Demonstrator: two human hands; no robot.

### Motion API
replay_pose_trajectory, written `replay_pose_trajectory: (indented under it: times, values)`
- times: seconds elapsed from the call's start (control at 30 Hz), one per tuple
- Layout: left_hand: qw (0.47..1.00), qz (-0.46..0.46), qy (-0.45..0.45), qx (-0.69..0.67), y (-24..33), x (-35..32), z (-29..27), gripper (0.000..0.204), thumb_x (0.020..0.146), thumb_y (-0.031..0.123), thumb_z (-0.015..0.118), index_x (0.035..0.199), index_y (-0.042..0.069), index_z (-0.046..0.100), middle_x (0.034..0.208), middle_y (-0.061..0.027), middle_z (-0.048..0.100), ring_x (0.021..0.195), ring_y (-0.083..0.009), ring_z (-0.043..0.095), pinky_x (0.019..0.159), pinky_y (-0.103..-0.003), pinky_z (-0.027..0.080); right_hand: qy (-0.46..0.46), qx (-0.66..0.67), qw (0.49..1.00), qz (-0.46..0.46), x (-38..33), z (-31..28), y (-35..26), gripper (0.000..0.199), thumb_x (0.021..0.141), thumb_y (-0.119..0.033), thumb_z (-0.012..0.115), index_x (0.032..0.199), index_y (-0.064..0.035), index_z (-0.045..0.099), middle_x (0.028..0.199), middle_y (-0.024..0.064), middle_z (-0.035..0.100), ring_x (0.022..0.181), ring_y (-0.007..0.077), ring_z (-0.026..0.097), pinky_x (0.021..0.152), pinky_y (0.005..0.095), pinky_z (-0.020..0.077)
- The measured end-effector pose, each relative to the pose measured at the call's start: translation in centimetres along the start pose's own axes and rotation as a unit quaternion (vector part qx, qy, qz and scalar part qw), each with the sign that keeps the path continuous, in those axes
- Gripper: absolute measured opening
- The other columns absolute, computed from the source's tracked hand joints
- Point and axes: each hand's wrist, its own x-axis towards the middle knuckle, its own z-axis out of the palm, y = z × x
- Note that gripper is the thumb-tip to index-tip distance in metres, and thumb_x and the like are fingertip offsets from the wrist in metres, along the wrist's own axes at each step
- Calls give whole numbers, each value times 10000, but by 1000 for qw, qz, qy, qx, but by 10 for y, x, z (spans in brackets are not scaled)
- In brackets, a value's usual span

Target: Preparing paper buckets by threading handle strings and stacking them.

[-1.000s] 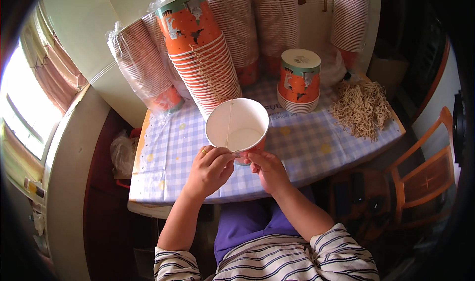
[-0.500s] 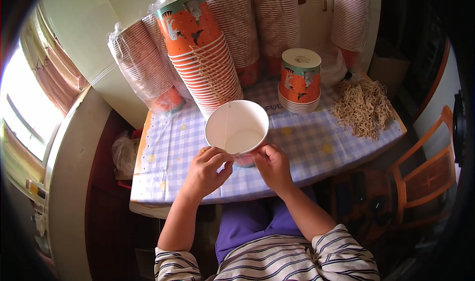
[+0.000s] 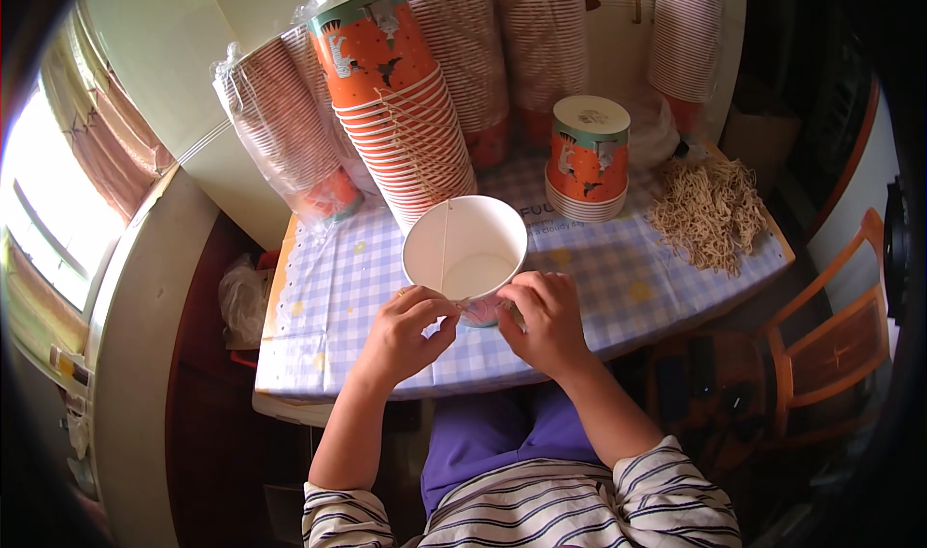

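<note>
A paper bucket [image 3: 473, 239], white inside with a coloured outer wall, stands open end up on the table in front of me. A thin string [image 3: 444, 249] runs across its mouth from the far rim toward the near rim. My left hand [image 3: 410, 326] is closed in a pinch at the near rim, where the string comes down. Beside it, my right hand [image 3: 546, 321] bends its fingers at the near right of the rim, with the thumb lower against the outer wall. What lies between the right fingertips is too small to make out.
A tall leaning stack of orange buckets [image 3: 410, 133], strings hanging on its side, rises behind. Plastic-wrapped stacks [image 3: 541, 46] line the back. A short upside-down stack [image 3: 587, 167] and a pile of tan strings [image 3: 710, 215] are at right on the checked cloth [image 3: 338, 307]. A wooden chair [image 3: 830, 326] stands to the right.
My right hand has turned and lifted a little, its fingers now over the near right rim and its thumb lower. The left hand and the bucket have hardly moved.
</note>
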Motion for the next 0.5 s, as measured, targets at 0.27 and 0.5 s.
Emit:
replay_pose_trajectory:
  times: [0.27, 0.5]
  values:
    - [999, -22, -7, -40, 1, 1, -1, 172, 675, -50, 695, 815, 37, 644, 816, -75, 634, 757, -250, 621, 676, -337, 515, -11, 72, 996, -46, 8, 6, -14, 284, 659, -80, 730, 918, -118, 619, 891, 14, 546, 774, 201, 525, 735, 362, 385]
    - [999, -24, -4, -42, -2, -2, -2, 180, 678, -53, 697, 824, 37, 643, 820, -71, 634, 752, -241, 619, 674, -331, 516, -8, 74, 996, -50, 7, 9, -16, 213, 693, -69, 717, 884, -122, 640, 843, -4, 550, 753, 187, 518, 714, 344, 383]
